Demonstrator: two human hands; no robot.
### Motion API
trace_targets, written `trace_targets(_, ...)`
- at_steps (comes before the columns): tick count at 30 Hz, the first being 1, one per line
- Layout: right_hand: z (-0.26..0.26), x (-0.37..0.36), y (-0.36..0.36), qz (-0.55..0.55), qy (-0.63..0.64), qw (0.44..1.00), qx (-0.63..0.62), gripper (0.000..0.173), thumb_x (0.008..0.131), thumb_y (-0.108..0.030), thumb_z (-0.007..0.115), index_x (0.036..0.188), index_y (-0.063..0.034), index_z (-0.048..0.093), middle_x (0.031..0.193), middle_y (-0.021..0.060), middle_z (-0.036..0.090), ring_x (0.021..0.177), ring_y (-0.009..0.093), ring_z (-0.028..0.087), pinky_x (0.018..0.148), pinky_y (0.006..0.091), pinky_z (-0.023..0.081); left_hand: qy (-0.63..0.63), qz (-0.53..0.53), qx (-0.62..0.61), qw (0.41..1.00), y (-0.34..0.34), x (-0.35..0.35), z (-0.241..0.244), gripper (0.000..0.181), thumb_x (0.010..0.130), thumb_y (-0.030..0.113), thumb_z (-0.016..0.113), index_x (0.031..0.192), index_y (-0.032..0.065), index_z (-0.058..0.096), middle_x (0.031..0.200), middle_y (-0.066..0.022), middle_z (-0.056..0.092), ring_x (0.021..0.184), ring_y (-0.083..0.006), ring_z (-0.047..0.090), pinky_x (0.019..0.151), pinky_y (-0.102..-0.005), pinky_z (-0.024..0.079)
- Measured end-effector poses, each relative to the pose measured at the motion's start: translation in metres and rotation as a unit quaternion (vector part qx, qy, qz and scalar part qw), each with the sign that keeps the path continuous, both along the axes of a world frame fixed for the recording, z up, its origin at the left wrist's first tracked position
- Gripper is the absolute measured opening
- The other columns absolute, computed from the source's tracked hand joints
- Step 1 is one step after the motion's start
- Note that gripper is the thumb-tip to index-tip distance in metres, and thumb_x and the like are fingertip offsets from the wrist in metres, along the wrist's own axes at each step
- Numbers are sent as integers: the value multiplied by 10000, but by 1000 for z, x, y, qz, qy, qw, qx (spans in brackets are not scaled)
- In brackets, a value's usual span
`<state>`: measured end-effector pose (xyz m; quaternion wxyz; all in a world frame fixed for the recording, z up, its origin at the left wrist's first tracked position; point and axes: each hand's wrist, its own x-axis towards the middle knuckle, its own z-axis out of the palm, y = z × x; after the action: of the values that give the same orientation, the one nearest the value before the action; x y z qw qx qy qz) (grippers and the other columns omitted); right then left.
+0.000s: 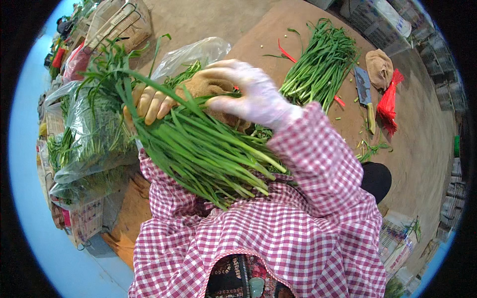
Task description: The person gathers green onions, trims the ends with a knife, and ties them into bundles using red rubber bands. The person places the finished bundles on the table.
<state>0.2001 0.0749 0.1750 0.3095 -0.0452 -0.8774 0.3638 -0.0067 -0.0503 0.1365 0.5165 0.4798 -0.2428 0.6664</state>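
My left hand (151, 104), in a yellowish glove, is closed around the leafy end of a bunch of long green chives (201, 149). The bunch slants across my lap, its paler stalk ends towards my right sleeve. Over brown fabric (212, 83) hovers my right hand (253, 89), in a thin whitish glove and blurred. Its thumb and fingers are spread, with nothing plainly held between them. Another pile of chives (320, 63) lies on the brown board (257, 41) ahead, a red tie strip (286, 51) beside it.
Right of the pile lie a cleaver (363, 87), a crumpled brown cloth (379, 69) and a bundle of red strips (391, 102). Clear plastic bags of greens (97, 138) stand at my left. Crates (376, 26) line the far right, and a woven basket (123, 26) stands far left.
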Motion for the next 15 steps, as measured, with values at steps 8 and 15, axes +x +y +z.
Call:
trace_targets(8, -38, 78, -51, 101, -140, 895, -412, 446, 952, -345, 589, 1283, -46, 564, 1234, 123, 626, 1137, 205, 598, 963, 343, 474, -226, 92, -309, 919, -37, 33, 23, 217, 986, 300, 523, 899, 103, 547, 777, 7, 465, 765, -119, 488, 825, -315, 396)
trace_targets(15, -72, 135, -89, 50, -150, 788, -595, 417, 946, -254, 631, 1268, -6, 537, 944, 20, 596, 754, 103, 556, 627, 252, 478, -179, 88, -401, 894, -39, 24, 8, 381, 929, 390, 588, 812, 27, 597, 793, -99, 595, 866, -297, 561, 858, -429, 454)
